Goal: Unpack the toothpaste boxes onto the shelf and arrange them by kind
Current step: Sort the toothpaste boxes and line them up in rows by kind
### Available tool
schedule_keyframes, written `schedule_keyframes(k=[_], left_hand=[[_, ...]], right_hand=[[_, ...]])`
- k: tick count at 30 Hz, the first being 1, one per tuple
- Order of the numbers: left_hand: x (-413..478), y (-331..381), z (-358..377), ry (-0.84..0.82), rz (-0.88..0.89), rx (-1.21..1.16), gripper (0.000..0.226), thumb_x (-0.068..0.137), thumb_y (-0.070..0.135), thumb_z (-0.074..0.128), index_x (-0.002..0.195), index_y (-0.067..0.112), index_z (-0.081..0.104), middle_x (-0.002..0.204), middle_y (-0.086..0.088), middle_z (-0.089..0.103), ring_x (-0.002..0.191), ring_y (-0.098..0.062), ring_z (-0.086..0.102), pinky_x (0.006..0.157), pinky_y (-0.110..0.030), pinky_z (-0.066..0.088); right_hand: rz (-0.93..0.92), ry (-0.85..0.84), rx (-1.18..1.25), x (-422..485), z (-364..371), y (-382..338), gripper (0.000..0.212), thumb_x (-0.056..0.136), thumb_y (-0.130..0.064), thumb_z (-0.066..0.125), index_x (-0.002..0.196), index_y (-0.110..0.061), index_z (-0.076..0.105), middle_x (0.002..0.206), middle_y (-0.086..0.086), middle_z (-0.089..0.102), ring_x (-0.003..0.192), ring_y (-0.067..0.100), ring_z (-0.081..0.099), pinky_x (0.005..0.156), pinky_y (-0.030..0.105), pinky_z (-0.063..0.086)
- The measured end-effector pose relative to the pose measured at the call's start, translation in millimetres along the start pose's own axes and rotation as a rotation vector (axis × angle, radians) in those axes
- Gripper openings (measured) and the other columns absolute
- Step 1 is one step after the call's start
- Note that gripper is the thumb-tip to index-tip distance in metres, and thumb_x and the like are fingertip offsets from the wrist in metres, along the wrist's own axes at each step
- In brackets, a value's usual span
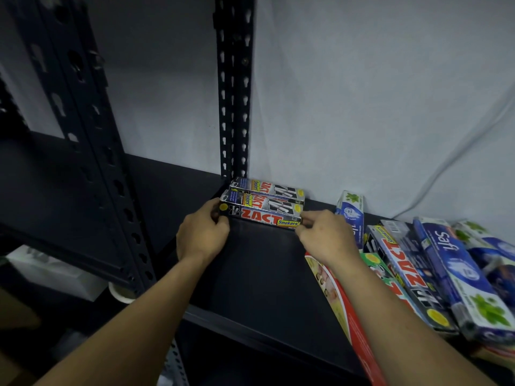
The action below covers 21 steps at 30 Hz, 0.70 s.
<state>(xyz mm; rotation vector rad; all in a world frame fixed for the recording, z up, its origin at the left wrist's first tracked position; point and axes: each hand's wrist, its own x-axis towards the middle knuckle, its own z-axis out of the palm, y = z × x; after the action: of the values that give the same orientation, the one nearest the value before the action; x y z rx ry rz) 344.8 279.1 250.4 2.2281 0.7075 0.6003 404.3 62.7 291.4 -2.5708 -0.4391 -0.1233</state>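
Observation:
Two black Zact Smokers toothpaste boxes lie side by side at the back of the dark shelf (259, 263), against the wall. The front Zact box (262, 214) is held at both ends: my left hand (202, 232) grips its left end and my right hand (324, 236) pinches its right end. The rear Zact box (267, 188) lies just behind it, touching. To the right sits a loose pile with another Zact box (404, 271), blue Safi boxes (457, 263) and a white-blue box (349, 213) standing upright.
A red and yellow box (345, 310) lies under my right forearm at the shelf's right. A perforated black upright post (234, 87) rises behind the Zact boxes. A second post (92, 140) stands at the left. A white cable (446, 174) runs down the wall.

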Motion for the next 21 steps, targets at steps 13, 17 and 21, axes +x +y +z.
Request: schedule_keyframes(k=[13, 17, 21], left_hand=[[0.0, -1.3, 1.5, 0.021, 0.014, -0.011, 0.042, 0.092, 0.045, 0.058, 0.135, 0.042, 0.055, 0.118, 0.009, 0.070, 0.108, -0.019, 0.064, 0.085, -0.032, 0.047], [0.1, -0.5, 1.1, 0.012, 0.023, -0.010, 0.043, 0.093, 0.043, 0.058, 0.136, 0.041, 0.054, 0.120, 0.011, 0.069, 0.110, -0.018, 0.064, 0.087, -0.034, 0.048], [-0.5, 0.9, 0.4, 0.002, 0.028, 0.007, 0.042, 0.095, 0.040, 0.057, 0.137, 0.040, 0.054, 0.119, 0.009, 0.069, 0.108, -0.018, 0.064, 0.082, -0.031, 0.043]], right_hand=[[0.000, 0.018, 0.002, 1.3, 1.9, 2.0, 0.031, 0.090, -0.036, 0.058, 0.117, -0.029, 0.070, 0.105, -0.010, 0.075, 0.096, 0.016, 0.068, 0.089, 0.041, 0.055], [-0.004, 0.020, -0.001, 2.0, 3.0, 3.1, 0.031, 0.090, -0.037, 0.057, 0.117, -0.030, 0.071, 0.103, -0.011, 0.075, 0.094, 0.015, 0.068, 0.087, 0.040, 0.056], [-0.001, 0.017, 0.009, 1.6, 2.5, 3.2, 0.030, 0.090, -0.037, 0.057, 0.115, -0.031, 0.072, 0.102, -0.012, 0.075, 0.093, 0.015, 0.068, 0.086, 0.039, 0.056]])
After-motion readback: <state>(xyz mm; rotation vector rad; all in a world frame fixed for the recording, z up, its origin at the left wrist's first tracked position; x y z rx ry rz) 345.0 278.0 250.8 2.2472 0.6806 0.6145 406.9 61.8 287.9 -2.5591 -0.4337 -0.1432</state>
